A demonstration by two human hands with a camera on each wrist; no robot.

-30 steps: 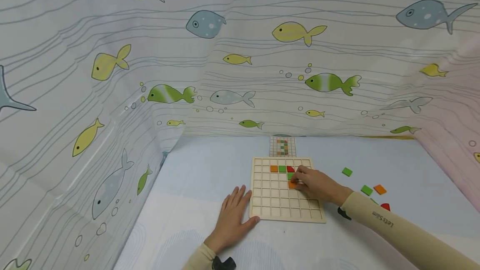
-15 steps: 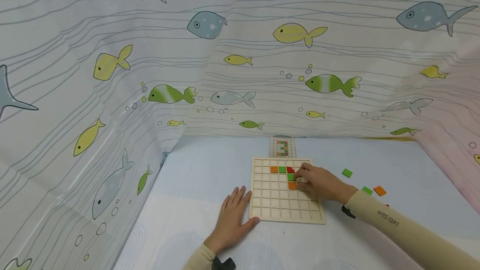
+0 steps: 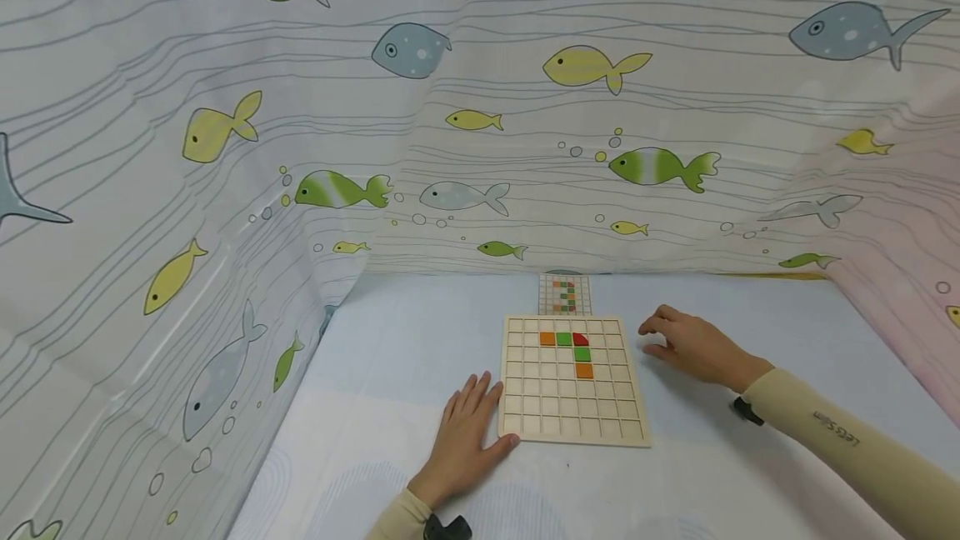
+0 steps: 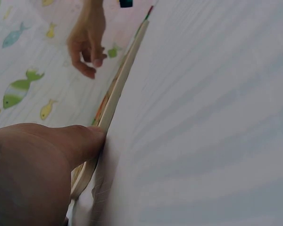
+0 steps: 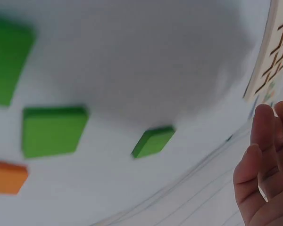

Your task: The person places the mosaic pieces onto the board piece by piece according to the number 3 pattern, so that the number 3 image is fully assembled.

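Observation:
A wooden grid board (image 3: 540,407) lies on the table. Near its top sit an orange tile (image 3: 547,339), a green tile (image 3: 564,339) and a red rounded tile (image 3: 581,340), with another green tile (image 3: 582,354) and orange tile (image 3: 584,371) running down below the red one. My left hand (image 3: 465,440) rests flat at the board's left edge, its thumb touching the near corner. Just right of the board, my right hand (image 3: 697,346) hovers with loosely bent fingers and holds nothing. In the right wrist view, loose green tiles (image 5: 154,141) and an orange tile (image 5: 7,177) lie beside that hand.
A small pattern card (image 3: 565,295) with a printed coloured grid lies against the board's far edge. Behind it rises a fish-print curtain (image 3: 465,157), which also spans the left side. In the head view, my right hand and arm hide the loose tiles.
My right hand has left the board and moved right, over the loose tiles. The lower orange tile stays in its square, now fully uncovered. My left hand has not moved.

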